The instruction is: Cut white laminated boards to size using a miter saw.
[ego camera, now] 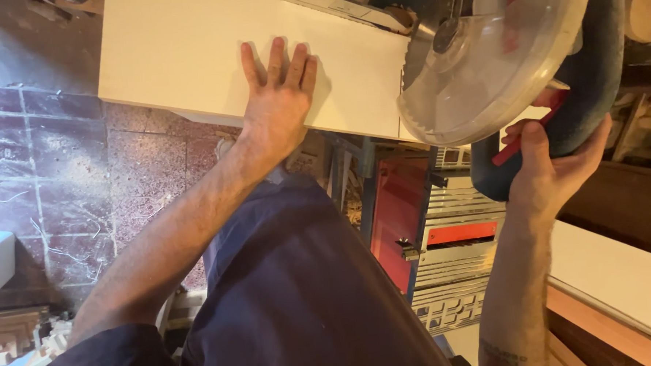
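Nearest, the right hand (pixel 552 169) is wrapped around the blue saw handle (pixel 592 83) by its red trigger; bring it down steadily. Farther off, the left hand (pixel 278 97) lies open and flat on the white board (pixel 181 50) — fingers well clear of the blade guard (pixel 492 58) — pinning it. No packages or signs show; a red panel (pixel 400 216) sits below.

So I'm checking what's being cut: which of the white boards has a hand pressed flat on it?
The large white board under the saw blade, held by the left hand; the other white board lies untouched at lower right.
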